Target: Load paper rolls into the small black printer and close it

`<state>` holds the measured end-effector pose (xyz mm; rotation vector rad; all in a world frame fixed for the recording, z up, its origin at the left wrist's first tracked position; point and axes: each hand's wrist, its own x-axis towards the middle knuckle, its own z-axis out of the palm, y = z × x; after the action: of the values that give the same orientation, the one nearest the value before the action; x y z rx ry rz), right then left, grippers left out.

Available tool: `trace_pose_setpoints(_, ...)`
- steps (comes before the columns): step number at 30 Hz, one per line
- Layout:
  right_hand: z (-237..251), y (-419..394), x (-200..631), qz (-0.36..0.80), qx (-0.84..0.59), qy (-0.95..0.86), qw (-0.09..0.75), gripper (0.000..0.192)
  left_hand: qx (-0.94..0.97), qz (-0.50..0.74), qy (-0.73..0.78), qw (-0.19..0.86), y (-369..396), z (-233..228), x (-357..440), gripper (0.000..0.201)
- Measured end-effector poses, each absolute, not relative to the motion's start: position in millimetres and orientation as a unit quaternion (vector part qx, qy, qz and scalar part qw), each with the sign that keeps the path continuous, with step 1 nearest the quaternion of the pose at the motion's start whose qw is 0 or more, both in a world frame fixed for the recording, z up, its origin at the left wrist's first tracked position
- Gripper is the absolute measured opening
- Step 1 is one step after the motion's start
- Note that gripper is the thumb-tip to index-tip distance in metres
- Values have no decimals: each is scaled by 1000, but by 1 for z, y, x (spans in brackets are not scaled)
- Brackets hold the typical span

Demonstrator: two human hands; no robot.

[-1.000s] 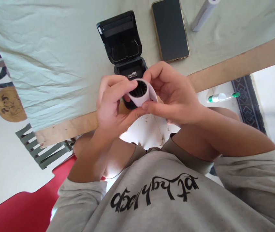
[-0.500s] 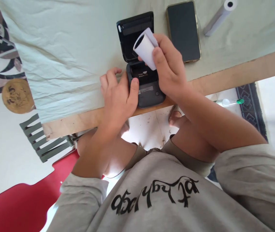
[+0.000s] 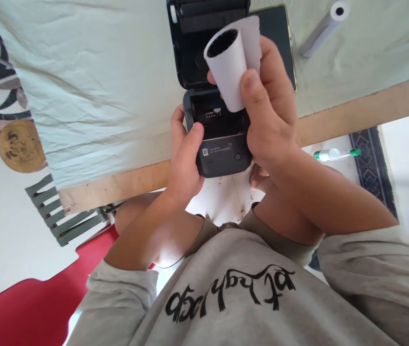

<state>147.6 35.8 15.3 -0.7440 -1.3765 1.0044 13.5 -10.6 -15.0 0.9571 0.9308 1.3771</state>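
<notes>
A black portable thermal printer (image 3: 222,156) is gripped along its left side by my left hand (image 3: 186,154), thumb on the top edge. Its lid (image 3: 190,62) stands flipped back, exposing the hollow paper bay with a small label inside. My right hand (image 3: 272,105) pinches a white paper roll (image 3: 228,72) between thumb and fingers, tilted above the bay. A loose end of paper sticks up behind the roll, whose hollow core looks dark. Some of my right fingers are hidden behind the roll.
Behind my right hand lies a dark flat tablet-like object (image 3: 274,29), partly covered. Another, narrower white paper roll (image 3: 325,29) lies at the far right on the pale green cloth (image 3: 100,72). The table's wooden edge (image 3: 363,105) runs below. A red chair (image 3: 28,307) stands at lower left.
My left hand has closed round the printer's side, and the printer appears larger, lifted nearer to me. The paper roll has come closer too, still in my right hand, its loose end showing more.
</notes>
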Motion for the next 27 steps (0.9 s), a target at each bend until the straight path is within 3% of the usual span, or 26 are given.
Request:
trace_pose_setpoints(5,19,39,158,362,-319,-663,573,20,337,566,394,641,-1,-23,18,31)
trace_pose_setpoints(10,26,39,181,145,-449,-772,426,19,361,539,408,642,2,-30,15,40)
trace_pose_setpoints(14,24,38,188,68,-452,-806,377,25,367,524,415,647,0,-31,13,44)
trace_pose_setpoints(27,27,30,187,119,-393,-826,386,10,354,523,394,668,1,-15,15,45)
